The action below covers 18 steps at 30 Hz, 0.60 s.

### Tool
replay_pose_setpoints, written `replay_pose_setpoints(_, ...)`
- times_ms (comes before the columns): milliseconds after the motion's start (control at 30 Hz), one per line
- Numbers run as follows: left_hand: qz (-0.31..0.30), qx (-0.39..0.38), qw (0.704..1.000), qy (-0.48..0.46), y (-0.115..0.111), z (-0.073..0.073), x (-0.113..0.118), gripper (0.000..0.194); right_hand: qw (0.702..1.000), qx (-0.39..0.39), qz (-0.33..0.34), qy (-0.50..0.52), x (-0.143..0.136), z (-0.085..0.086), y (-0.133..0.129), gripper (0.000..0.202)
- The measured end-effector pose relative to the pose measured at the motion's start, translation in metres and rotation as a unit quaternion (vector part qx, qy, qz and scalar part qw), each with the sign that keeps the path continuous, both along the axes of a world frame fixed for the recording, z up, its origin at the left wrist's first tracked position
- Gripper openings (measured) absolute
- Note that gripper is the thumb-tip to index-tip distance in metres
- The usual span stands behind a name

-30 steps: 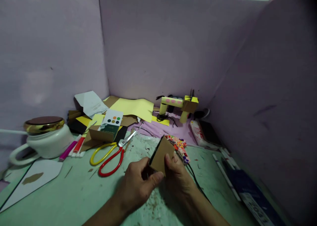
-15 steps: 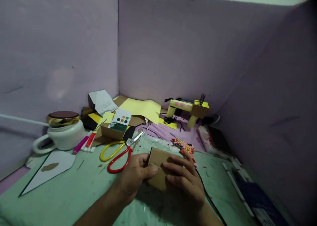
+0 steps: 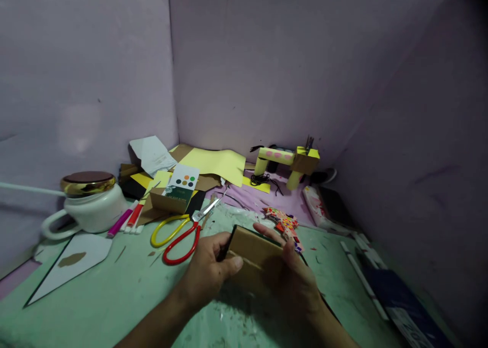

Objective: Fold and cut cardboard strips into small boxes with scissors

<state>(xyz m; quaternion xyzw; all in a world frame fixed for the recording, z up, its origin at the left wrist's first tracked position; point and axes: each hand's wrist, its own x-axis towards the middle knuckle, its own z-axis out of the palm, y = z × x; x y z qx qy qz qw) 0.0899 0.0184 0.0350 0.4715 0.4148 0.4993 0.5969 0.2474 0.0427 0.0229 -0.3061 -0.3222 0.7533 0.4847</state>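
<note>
A folded piece of brown cardboard (image 3: 251,251) with a dark outer edge is held over the front middle of the table. My left hand (image 3: 209,266) pinches its left side, thumb on the inner brown face and fingers behind. On the right side, my right hand (image 3: 303,282) grips it with the thumb near the top edge and a finger reaching behind. Scissors (image 3: 197,216) with one yellow and one red handle lie just left of my left hand, blades pointing away. Beyond my right hand sits a patterned, colourful paper piece (image 3: 282,216).
On the left stand a white mug (image 3: 93,208) with a gold-rimmed lid and several markers (image 3: 121,223). An open card box (image 3: 165,204) and yellow paper (image 3: 215,162) lie behind. A yellow paper animal (image 3: 277,155) is at the back; a dark blue packet (image 3: 396,292) lies right.
My right hand has shifted from fingers flat across the cardboard to gripping its right edge. The cardboard now tilts more, showing its dark top edge. The view has tipped slightly down.
</note>
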Motion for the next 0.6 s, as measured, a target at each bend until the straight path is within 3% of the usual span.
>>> replay_pose_setpoints(133,-0.069,0.019,0.997,0.025,-0.005,-0.002,0.003,0.033,0.999,0.009,-0.019,-0.045,-0.001,0.002,-0.003,0.041)
replay_pose_setpoints(300,-0.068,0.051,0.987,0.136,-0.013,0.002,0.006,0.033,0.986,0.065,-0.040,-0.146,0.004,-0.003,0.002,0.042)
replay_pose_setpoints(500,0.008,0.080,0.975,0.208,-0.015,-0.003,0.010,0.035,0.938,0.191,-0.065,-0.281,0.005,-0.004,0.006,0.030)
replay_pose_setpoints(600,0.107,0.096,0.965,0.219,-0.013,-0.006,0.013,0.029,0.920,0.238,-0.056,-0.306,0.001,0.003,0.001,0.020)
